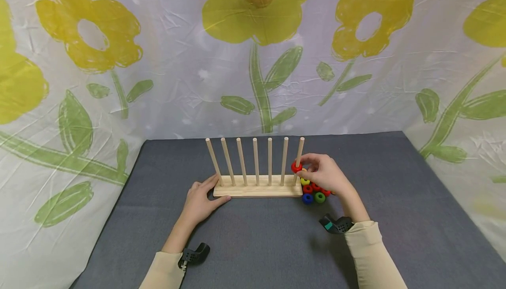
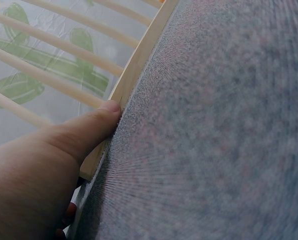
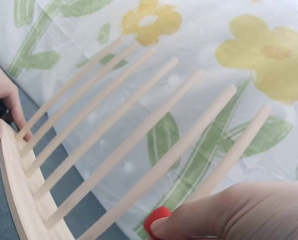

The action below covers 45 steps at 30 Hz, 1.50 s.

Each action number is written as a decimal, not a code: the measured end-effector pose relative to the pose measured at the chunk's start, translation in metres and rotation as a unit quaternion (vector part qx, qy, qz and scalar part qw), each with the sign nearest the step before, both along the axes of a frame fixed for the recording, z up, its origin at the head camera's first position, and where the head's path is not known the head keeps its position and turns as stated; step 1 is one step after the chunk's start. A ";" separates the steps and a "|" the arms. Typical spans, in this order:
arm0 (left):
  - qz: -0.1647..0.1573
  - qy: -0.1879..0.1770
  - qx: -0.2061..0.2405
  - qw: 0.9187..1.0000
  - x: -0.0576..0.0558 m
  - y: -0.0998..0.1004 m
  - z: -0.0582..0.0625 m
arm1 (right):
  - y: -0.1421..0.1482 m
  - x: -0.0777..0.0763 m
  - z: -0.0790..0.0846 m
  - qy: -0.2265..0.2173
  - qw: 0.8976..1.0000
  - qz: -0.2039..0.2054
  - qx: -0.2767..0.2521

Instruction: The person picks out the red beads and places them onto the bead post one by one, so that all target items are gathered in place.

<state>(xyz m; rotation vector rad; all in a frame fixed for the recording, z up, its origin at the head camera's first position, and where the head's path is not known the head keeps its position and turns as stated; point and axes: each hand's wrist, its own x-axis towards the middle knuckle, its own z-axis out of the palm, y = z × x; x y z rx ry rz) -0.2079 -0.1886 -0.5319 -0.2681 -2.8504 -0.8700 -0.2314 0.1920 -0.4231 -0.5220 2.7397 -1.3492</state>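
Seven pegs rise from a wooden base; left hand grips its left end, right hand pinches a red ring

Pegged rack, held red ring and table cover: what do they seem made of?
Pegged rack: likely bare, smooth wood; pale, faintly grained. Held red ring: painted wood or plastic; smooth, even red fits either. Table cover: matt woven cloth, showing fine threads.

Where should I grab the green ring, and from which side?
I'd pinch the green ring by its outer rim, coming down from the near side. It seems to lie flat, hole up, at the front; the blue ring sits to its left and red rings behind, so the near side looks freest.
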 end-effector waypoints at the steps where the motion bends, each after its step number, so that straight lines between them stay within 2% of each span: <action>1: 0.000 0.000 0.000 1.000 0.000 0.000 0.000 | 0.000 -0.001 -0.001 -0.004 1.000 0.003 0.005; 6: 0.001 0.000 -0.003 1.000 0.000 0.001 -0.001 | 0.001 -0.003 -0.007 -0.016 1.000 0.005 0.022; 13: -0.003 -0.003 -0.005 1.000 -0.001 0.002 0.000 | 0.001 -0.003 -0.009 -0.002 1.000 0.002 0.017; 23: -0.005 0.000 -0.002 1.000 0.001 0.002 -0.001 | 0.004 0.002 -0.007 0.008 1.000 -0.004 -0.006; 30: -0.004 0.006 -0.010 1.000 0.002 -0.001 -0.003 | 0.020 0.004 -0.010 0.030 0.999 -0.030 -0.028; 36: -0.006 0.008 -0.009 1.000 0.001 -0.002 -0.002 | 0.042 0.010 -0.020 0.055 0.996 -0.061 -0.040; 45: -0.007 0.009 -0.010 1.000 0.000 -0.001 -0.001 | 0.073 0.021 -0.045 0.093 0.990 -0.100 -0.039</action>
